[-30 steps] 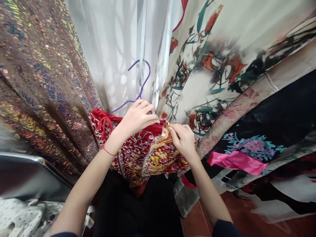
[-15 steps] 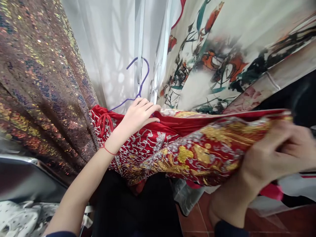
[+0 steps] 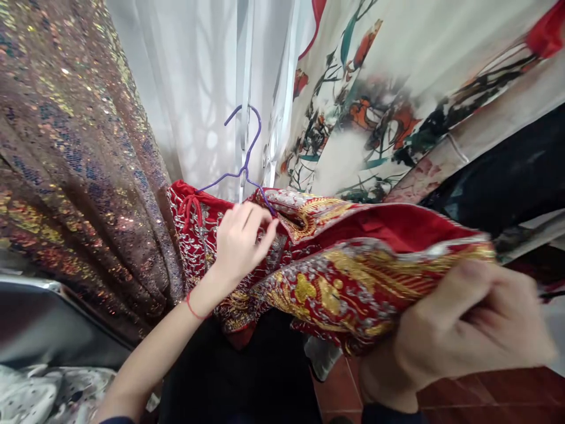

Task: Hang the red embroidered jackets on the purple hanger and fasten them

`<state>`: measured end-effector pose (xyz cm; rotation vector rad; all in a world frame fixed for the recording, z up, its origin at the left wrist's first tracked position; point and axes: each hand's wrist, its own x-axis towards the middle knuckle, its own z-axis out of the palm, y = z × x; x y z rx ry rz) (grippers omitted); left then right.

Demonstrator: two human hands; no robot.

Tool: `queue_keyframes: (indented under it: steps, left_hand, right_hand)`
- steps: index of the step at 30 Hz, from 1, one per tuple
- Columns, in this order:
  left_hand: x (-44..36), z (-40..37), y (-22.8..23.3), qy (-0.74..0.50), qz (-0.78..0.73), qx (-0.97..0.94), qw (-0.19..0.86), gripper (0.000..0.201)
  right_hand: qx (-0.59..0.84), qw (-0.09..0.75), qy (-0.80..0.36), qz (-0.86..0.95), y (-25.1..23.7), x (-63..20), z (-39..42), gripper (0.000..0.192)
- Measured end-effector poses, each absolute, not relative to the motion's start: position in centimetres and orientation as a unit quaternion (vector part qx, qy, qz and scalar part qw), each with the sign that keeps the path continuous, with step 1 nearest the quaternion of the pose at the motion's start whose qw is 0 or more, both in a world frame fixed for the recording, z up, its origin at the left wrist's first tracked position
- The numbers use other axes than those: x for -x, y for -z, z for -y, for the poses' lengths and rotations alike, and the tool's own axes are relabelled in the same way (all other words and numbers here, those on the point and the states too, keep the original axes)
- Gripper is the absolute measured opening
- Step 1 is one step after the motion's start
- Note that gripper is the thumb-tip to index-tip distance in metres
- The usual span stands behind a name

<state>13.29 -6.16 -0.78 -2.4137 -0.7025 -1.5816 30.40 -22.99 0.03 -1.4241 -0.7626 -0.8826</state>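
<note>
A red garment (image 3: 326, 288) with gold and silver embroidery stretches across the middle of the view, its right part pulled out sideways with the top opening gaping. Red cord ties (image 3: 190, 207) show at its left end. A purple wire hanger (image 3: 244, 169) rises out of its top edge, the left arm inside the fabric. My left hand (image 3: 241, 241) is closed, thumb and fingers pinched at the end of the hanger's right arm, in front of the garment. With its fingers wrapped around the garment's right end, my right hand (image 3: 472, 330) is closed and slightly blurred.
A sequined garment (image 3: 83, 153) hangs at the left, and white fabric (image 3: 189, 76) with a flower-printed gown (image 3: 379, 112) hangs behind. A dark chair (image 3: 39, 318) stands at lower left beside a spotted cloth (image 3: 48, 391). Red floor tiles (image 3: 335, 386) show below.
My right hand has moved down and slightly left with the garment's end, and the opening gapes wider. My left hand has slid lower, uncovering the hanger's right arm.
</note>
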Motion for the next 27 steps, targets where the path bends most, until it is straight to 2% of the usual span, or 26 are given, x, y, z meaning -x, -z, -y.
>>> queue_keyframes:
  steps: [3,4,6,8,10,13,16,18,19,20,21,22,27]
  left_hand:
    - [-11.9,10.3,0.8,0.407,0.166,0.889,-0.126,0.03]
    - [-11.6,11.4,0.8,0.351,0.139,0.908,-0.185,0.038]
    - [-11.3,12.9,1.1,0.28,0.111,0.919,-0.254,0.067]
    - [-11.6,13.7,1.8,0.276,0.117,0.91,-0.287,0.079]
    - [-12.3,13.8,2.8,0.309,0.139,0.881,-0.331,0.072]
    - [-13.5,13.3,4.5,0.37,0.182,0.819,-0.399,0.043]
    - [-14.3,12.8,5.6,0.398,0.227,0.79,-0.407,0.016]
    - [-14.4,12.8,5.7,0.396,0.241,0.794,-0.393,0.008]
    - [-14.3,12.9,5.6,0.391,0.239,0.799,-0.389,0.006]
    - [-14.2,13.1,5.4,0.384,0.228,0.807,-0.387,0.007]
    - [-14.0,13.5,5.1,0.377,0.211,0.814,-0.388,0.007]
    - [-13.9,13.8,4.8,0.37,0.192,0.821,-0.39,0.007]
    - [-13.7,15.8,3.5,0.31,0.129,0.869,-0.364,0.008]
  right_hand:
    - [0.619,0.526,0.379,0.443,1.1,-28.5,21.9,0.01]
    - [0.613,0.513,0.333,0.501,1.4,-27.8,21.5,0.008]
    - [0.591,0.502,0.224,0.59,1.7,-26.8,21.0,0.009]
    - [0.574,0.486,0.12,0.648,1.6,-26.2,21.0,0.015]
    - [0.552,0.453,0.04,0.699,1.1,-26.3,21.4,0.025]
    - [0.515,0.385,-0.009,0.766,0.1,-27.4,22.1,0.04]
    - [0.444,0.346,-0.019,0.826,-1.3,-30.0,21.7,0.037]
    - [0.39,0.377,-0.006,0.84,-2.2,-32.7,20.5,0.033]
    - [0.381,0.435,0.03,0.815,-2.6,-34.0,19.7,0.036]
    - [0.408,0.493,0.072,0.765,-2.9,-35.2,18.7,0.038]
    - [0.449,0.513,0.09,0.726,-3.0,-36.2,17.6,0.037]
    - [0.468,0.494,0.084,0.727,-3.1,-36.9,16.4,0.039]
    - [0.425,0.268,-0.029,0.864,-2.3,-36.2,12.3,0.059]
